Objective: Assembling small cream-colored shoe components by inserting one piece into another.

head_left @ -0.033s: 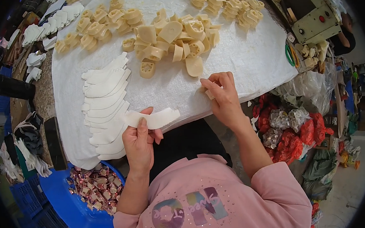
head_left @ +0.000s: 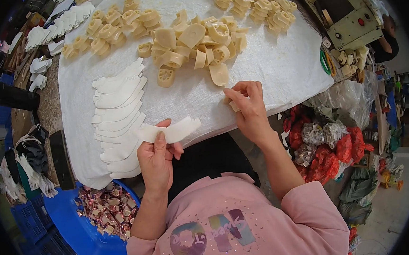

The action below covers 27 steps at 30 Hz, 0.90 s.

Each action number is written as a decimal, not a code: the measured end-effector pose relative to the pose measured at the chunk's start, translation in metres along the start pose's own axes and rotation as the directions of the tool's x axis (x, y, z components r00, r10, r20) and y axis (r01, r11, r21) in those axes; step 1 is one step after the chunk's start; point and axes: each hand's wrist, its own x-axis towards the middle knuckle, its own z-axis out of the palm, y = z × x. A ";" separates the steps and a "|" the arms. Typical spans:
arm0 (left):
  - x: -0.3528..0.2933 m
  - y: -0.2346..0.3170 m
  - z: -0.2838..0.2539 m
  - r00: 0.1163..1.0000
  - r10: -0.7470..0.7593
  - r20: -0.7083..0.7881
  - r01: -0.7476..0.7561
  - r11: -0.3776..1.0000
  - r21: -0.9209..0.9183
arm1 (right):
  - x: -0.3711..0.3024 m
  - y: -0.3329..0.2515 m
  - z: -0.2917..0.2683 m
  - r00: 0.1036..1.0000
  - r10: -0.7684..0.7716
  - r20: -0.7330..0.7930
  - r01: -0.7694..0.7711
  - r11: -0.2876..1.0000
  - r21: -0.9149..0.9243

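The left hand (head_left: 158, 147) pinches one white strip (head_left: 185, 129) of thin sheet, thumb on top and fingers beneath, its far end jutting toward the right hand (head_left: 249, 107). That grip seems chosen to leave most of the strip's upper face bare.

The right hand has its thumb and fingertips drawn nearly together at the near edge of the table (head_left: 284, 74), around what looks like a small cream piece (head_left: 234, 107), mostly hidden by the fingers, so its exact shape is hard to make out.

Just left of the left hand, matching white strips (head_left: 120, 115) lie overlapped in a staggered row, each edge exposed, probably so that single ones lift off easily. Beyond both hands, cream heel-shaped blocks (head_left: 192, 35) sit in a loose heap, apparently put within reach of the right. Below and left of the left hand, a blue basin (head_left: 82, 245) contains small brownish pieces (head_left: 110, 207).
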 end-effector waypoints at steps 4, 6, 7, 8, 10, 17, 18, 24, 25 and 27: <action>-0.002 0.005 0.006 0.999 0.020 -0.027 -0.022 0.996 -0.086 | -0.006 0.001 0.011 0.998 0.062 -0.027 -0.061 0.998 0.029; -0.003 0.007 0.006 0.999 0.017 -0.035 -0.022 0.991 -0.135 | -0.008 0.001 0.012 0.999 0.037 0.003 -0.037 0.999 0.030; -0.004 0.007 0.005 1.000 0.023 -0.001 -0.023 0.988 -0.153 | -0.010 -0.004 0.011 0.991 0.131 -0.031 -0.114 0.941 0.319; -0.002 0.007 0.003 0.999 0.032 0.033 -0.026 0.985 -0.168 | -0.009 -0.010 0.011 0.973 0.229 -0.034 -0.167 0.795 0.583; -0.002 0.008 0.000 0.999 0.045 0.016 -0.042 0.986 -0.161 | 0.002 -0.039 0.007 0.966 0.240 -0.102 -0.119 0.755 0.645; -0.011 0.012 0.013 0.989 0.147 0.008 -0.145 0.981 -0.129 | 0.013 -0.086 0.023 0.965 -0.034 -0.259 0.230 0.583 0.779; -0.013 0.016 0.016 0.990 0.134 0.039 -0.126 0.979 -0.160 | 0.013 -0.083 0.028 0.966 -0.036 -0.257 0.230 0.579 0.782; -0.020 0.023 0.018 0.980 0.182 0.084 -0.170 0.977 -0.129 | 0.014 -0.080 0.036 0.896 -0.188 -0.402 0.420 0.653 0.630; -0.020 0.023 0.019 0.980 0.181 0.086 -0.169 0.977 -0.130 | 0.015 -0.080 0.035 0.893 -0.193 -0.407 0.423 0.668 0.612; -0.020 0.022 0.019 0.979 0.175 0.107 -0.167 0.983 -0.076 | 0.015 -0.080 0.033 0.889 -0.197 -0.412 0.426 0.685 0.591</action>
